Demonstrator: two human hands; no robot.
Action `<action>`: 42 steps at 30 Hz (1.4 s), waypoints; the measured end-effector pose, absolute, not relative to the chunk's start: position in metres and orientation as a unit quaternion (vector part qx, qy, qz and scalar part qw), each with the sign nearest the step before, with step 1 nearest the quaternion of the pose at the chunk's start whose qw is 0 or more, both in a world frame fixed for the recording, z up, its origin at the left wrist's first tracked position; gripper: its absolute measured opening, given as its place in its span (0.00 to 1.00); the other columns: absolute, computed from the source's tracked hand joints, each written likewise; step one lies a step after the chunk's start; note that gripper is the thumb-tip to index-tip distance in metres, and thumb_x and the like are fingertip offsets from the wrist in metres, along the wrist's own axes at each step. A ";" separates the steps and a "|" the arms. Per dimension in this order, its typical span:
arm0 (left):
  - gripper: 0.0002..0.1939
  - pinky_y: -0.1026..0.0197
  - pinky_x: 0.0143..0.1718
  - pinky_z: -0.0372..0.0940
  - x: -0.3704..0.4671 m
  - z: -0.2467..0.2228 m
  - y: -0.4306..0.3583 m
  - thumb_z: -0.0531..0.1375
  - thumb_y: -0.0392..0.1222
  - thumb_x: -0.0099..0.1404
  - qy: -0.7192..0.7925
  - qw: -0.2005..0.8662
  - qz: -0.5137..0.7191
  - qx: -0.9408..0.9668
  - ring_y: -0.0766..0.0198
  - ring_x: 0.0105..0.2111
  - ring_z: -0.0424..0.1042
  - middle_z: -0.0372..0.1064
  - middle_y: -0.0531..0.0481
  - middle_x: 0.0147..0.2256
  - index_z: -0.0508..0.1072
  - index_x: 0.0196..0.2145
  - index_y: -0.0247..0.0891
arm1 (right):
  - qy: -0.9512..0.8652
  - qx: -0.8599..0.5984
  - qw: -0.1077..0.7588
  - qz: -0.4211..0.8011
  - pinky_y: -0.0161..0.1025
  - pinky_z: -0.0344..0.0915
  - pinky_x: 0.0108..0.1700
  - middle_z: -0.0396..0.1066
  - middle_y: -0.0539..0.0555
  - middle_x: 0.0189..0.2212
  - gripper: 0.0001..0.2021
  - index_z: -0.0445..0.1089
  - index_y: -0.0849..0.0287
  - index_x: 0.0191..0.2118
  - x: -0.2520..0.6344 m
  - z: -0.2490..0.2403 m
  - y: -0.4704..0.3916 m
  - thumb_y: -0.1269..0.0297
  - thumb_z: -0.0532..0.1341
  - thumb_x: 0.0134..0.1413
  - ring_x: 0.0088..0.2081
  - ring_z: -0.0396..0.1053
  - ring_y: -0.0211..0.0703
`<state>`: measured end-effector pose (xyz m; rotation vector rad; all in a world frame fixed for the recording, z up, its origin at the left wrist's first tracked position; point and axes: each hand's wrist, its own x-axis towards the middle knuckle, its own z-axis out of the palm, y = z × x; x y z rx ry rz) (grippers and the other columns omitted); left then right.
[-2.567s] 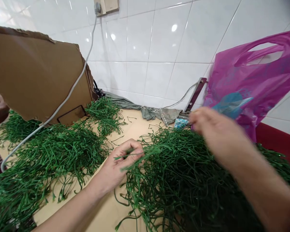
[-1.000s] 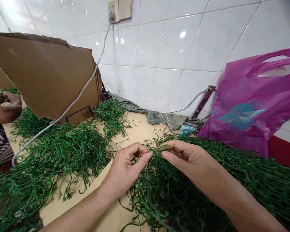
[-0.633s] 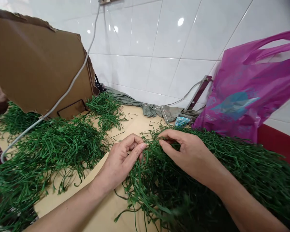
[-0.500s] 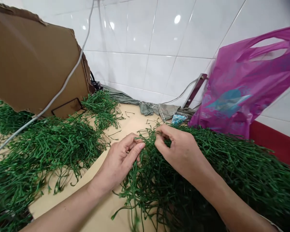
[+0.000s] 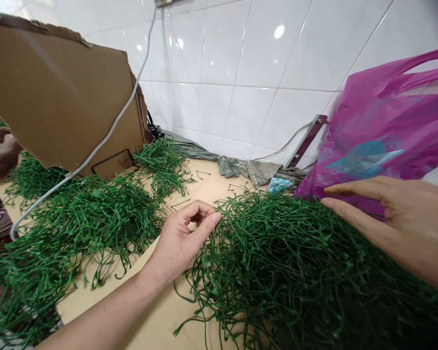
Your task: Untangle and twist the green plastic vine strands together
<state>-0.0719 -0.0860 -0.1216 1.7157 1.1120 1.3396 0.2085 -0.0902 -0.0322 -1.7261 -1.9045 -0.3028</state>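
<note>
A big heap of thin green stems with small knobby tips lies in front of me and stretches off to the right. At its left edge is my left hand, thumb and forefinger pinched together. Whatever lies between those fingertips is too small to make out. My right hand, slightly blurred, hovers over the right part of the heap, in front of the purple bag. Its thumb and fingers are apart with nothing visible between them. Another pile of the same green stems spreads across the left side.
A brown cardboard sheet stands at the left, with a grey-white cable hanging before it. Another person's hand is at the far left. A purple plastic bag leans at the right by the tiled wall. Grey-green cloth runs along the wall.
My right hand has moved away from my left, to the right over the heap, and its fingers have spread. The left hand keeps its pinch. The view has shifted slightly left.
</note>
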 end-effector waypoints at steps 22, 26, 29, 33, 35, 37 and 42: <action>0.12 0.65 0.29 0.57 -0.070 -0.122 -0.086 0.59 0.48 0.67 0.405 0.440 0.489 0.635 0.67 0.26 0.60 0.63 0.55 0.25 0.72 0.30 0.37 | -0.613 -0.420 0.387 0.547 0.38 0.63 0.45 0.71 0.50 0.32 0.15 0.73 0.56 0.33 0.118 -0.082 -0.083 0.49 0.63 0.60 0.38 0.67 0.41; 0.11 0.65 0.31 0.58 -0.071 -0.124 -0.086 0.59 0.46 0.67 0.427 0.378 0.496 0.654 0.67 0.28 0.61 0.65 0.54 0.26 0.72 0.30 0.37 | -0.605 -0.423 0.379 0.558 0.41 0.64 0.47 0.73 0.52 0.34 0.18 0.74 0.57 0.35 0.118 -0.082 -0.083 0.45 0.62 0.59 0.40 0.69 0.43; 0.10 0.65 0.32 0.58 -0.072 -0.125 -0.086 0.59 0.45 0.67 0.434 0.347 0.498 0.665 0.67 0.28 0.62 0.65 0.54 0.27 0.72 0.30 0.37 | -0.615 -0.438 0.377 0.537 0.42 0.64 0.49 0.73 0.51 0.35 0.15 0.73 0.56 0.36 0.120 -0.079 -0.083 0.48 0.64 0.59 0.41 0.69 0.42; 0.10 0.65 0.31 0.58 -0.072 -0.126 -0.086 0.60 0.44 0.66 0.445 0.327 0.511 0.659 0.67 0.28 0.62 0.64 0.55 0.26 0.70 0.29 0.37 | -0.593 -0.438 0.400 0.545 0.42 0.65 0.49 0.73 0.54 0.40 0.18 0.73 0.56 0.38 0.119 -0.077 -0.084 0.44 0.60 0.60 0.45 0.69 0.45; 0.09 0.65 0.31 0.58 -0.071 -0.126 -0.086 0.60 0.43 0.67 0.446 0.314 0.513 0.663 0.68 0.27 0.61 0.64 0.55 0.26 0.70 0.29 0.37 | -0.610 -0.454 0.388 0.521 0.40 0.65 0.46 0.72 0.52 0.37 0.16 0.72 0.56 0.38 0.117 -0.079 -0.084 0.48 0.64 0.57 0.41 0.69 0.43; 0.09 0.65 0.32 0.58 -0.071 -0.125 -0.086 0.60 0.42 0.67 0.441 0.303 0.508 0.675 0.68 0.28 0.62 0.64 0.55 0.25 0.70 0.29 0.38 | -0.621 -0.471 0.384 0.495 0.37 0.64 0.41 0.69 0.49 0.32 0.13 0.70 0.57 0.37 0.113 -0.082 -0.083 0.53 0.67 0.54 0.36 0.66 0.40; 0.08 0.65 0.33 0.59 -0.070 -0.124 -0.088 0.61 0.40 0.67 0.428 0.287 0.498 0.697 0.68 0.29 0.64 0.65 0.55 0.27 0.70 0.30 0.38 | -0.638 -0.476 0.410 0.445 0.36 0.60 0.35 0.65 0.46 0.27 0.10 0.68 0.57 0.32 0.112 -0.092 -0.079 0.56 0.64 0.53 0.31 0.62 0.38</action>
